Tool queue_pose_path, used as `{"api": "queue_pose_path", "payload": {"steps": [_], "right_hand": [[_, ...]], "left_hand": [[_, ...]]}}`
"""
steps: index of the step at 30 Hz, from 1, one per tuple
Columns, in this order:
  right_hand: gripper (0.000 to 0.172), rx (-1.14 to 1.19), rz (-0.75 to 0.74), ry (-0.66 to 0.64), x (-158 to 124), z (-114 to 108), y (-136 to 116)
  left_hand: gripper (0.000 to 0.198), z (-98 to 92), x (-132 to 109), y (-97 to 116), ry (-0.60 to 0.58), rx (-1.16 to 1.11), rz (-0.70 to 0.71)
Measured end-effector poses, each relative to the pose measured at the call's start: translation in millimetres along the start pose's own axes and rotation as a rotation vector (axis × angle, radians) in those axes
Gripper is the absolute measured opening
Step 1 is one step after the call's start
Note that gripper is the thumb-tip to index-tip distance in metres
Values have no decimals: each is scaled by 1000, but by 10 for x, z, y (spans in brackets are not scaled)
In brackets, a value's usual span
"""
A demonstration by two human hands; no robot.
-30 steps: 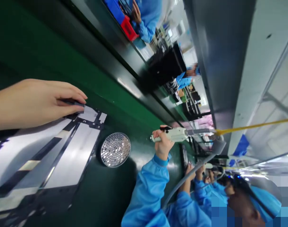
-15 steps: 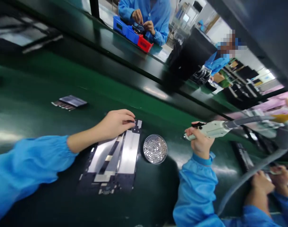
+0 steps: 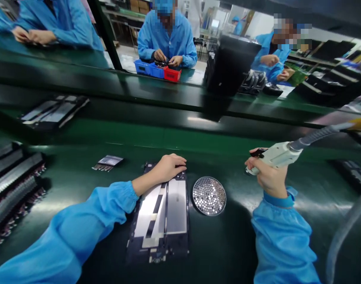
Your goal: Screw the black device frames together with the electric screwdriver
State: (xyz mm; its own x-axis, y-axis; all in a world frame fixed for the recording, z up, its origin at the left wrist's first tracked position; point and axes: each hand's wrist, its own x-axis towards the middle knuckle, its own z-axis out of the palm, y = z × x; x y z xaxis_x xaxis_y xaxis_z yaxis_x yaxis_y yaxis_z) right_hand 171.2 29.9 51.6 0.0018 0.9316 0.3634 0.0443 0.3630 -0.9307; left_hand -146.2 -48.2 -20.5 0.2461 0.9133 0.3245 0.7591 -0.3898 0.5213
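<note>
An opened tablet with silvery battery panels and a dark ribbon cable lies on the green bench. My left hand rests over its top end, fingers bent together near the upper right corner; whatever is between the fingertips is hidden. To the right of the tablet sits a round metal dish, its surface dotted with small shiny pieces. Farther right, my right hand is wrapped around a white powered screwdriver with a black lever and a grey hose. The tool is raised, apart from dish and tablet.
Stacked dark parts with fringed edges lie at the left. A small fringed piece is behind the tablet. Another opened tablet rests at the far left. A grey hose hangs at right. Co-workers in blue sit beyond the shelf.
The view has levelled and swung left, bringing the stacked parts into sight. My left hand stays at the tablet's top end. The screwdriver remains in my right hand, away from the tablet.
</note>
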Motion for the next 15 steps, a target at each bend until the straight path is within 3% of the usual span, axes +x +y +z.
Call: {"api": "queue_pose_path", "payload": {"steps": [6,10,15], "right_hand": [[16,-26,1,-5,-14,-3,-22],[15,-32,12,8,-44,-5,-32],[18,-4,21,40,-95,47,-76]], "left_hand": [[31,-75,-164,200,-126,137,95],[45,-120,-263,243,-231,345,168],[58,-250,-212,223,-367,431,99]]}}
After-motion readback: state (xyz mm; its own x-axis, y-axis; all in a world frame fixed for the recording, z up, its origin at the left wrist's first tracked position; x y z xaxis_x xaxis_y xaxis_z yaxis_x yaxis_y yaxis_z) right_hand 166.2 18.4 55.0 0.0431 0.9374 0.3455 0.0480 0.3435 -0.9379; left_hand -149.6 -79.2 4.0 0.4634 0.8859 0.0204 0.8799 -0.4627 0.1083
